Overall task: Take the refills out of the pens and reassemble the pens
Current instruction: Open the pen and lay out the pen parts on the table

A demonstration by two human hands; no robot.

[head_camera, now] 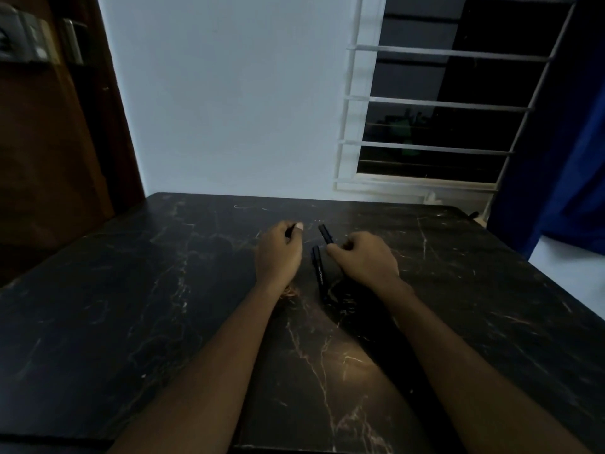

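Dim light. Dark marble-look table (137, 290), both forearms stretched out over it, hands near the middle w/ a gap btwn them.

L hand (278, 257): knuckles up, fingers curled in, thumb and fingertips pinched on a small dark piece (289, 231). Only a short bit showed past the thumb, too little to say which pen part it was.

R hand (365, 260): fingers curled round a black pen section (326, 234), whose far end stuck out past the index finger, pointing away and slightly left.

Second black pen (318, 268) lay flat on the table btwn the two hands, running roughly away from the person, just beside the R hand. Couldn't tell if it touched the hand. Faint print on the barrel, unreadable.

Bkgd: white wall (229, 109), barred window (425, 103) dark outside, blue curtain (566, 165) at R, brown wood panel (49, 165) at L.
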